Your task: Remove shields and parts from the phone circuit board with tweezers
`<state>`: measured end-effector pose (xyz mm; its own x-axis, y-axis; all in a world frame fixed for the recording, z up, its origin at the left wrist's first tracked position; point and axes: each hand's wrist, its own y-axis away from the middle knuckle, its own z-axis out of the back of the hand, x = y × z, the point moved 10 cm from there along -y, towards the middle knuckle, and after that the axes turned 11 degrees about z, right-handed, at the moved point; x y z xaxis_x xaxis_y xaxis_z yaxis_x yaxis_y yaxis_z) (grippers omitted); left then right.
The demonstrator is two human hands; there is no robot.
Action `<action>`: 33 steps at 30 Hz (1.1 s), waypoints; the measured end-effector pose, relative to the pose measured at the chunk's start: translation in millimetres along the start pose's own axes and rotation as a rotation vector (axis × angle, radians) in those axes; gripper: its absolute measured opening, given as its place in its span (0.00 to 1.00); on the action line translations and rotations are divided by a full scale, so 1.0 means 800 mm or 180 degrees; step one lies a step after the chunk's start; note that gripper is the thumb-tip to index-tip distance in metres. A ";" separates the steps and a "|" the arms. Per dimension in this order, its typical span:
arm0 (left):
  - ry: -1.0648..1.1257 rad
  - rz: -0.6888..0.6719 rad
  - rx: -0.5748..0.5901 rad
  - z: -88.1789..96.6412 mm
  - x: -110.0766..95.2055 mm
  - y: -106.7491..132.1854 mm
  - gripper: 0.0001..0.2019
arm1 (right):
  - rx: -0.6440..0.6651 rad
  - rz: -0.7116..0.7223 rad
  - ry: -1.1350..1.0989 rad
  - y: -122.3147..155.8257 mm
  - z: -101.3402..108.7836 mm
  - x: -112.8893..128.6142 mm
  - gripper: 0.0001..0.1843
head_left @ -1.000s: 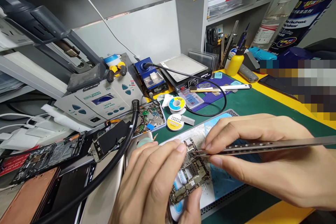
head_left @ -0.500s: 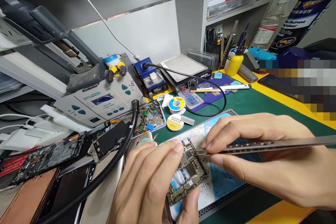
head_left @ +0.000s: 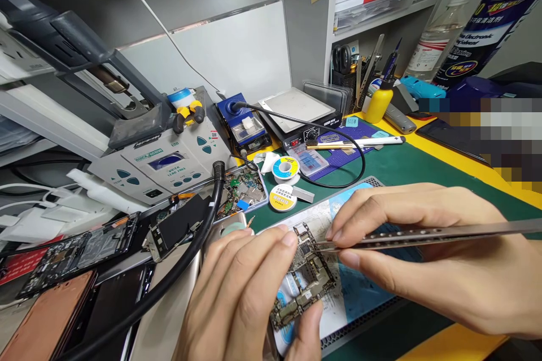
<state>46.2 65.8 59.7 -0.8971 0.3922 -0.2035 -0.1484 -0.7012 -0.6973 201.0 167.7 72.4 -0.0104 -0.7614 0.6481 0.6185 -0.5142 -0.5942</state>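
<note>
My left hand (head_left: 241, 299) is closed on a small phone circuit board (head_left: 307, 282), pinching it between fingers and thumb and holding it tilted above a blue and white work pad (head_left: 359, 293). My right hand (head_left: 432, 259) is closed on long metal tweezers (head_left: 406, 235). The tweezer tips touch the upper part of the board. The rear end of the tweezers runs off the right edge of the view.
A grey rework station (head_left: 165, 161) and its black hose (head_left: 182, 271) sit at left, beside opened phones (head_left: 76, 251) and a tray of small parts (head_left: 243, 186). Solder reels (head_left: 284, 169), a hot plate (head_left: 298, 107), a yellow bottle (head_left: 379, 102) and a tool holder (head_left: 353, 70) stand behind on the green mat (head_left: 406, 163).
The left hand has shifted the board slightly down and left and tilted it a little. The tweezers stay at the board's upper part.
</note>
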 end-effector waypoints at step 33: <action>-0.0474 -0.0181 -0.0129 0.004 -0.018 0.001 0.30 | 0.0265 0.1249 0.0540 0.023 -0.021 0.040 0.10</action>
<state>58.0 57.9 64.5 -0.9399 0.3359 -0.0608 -0.1865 -0.6546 -0.7326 199.2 126.9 74.2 0.1135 -0.9505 0.2892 0.6626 -0.1445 -0.7349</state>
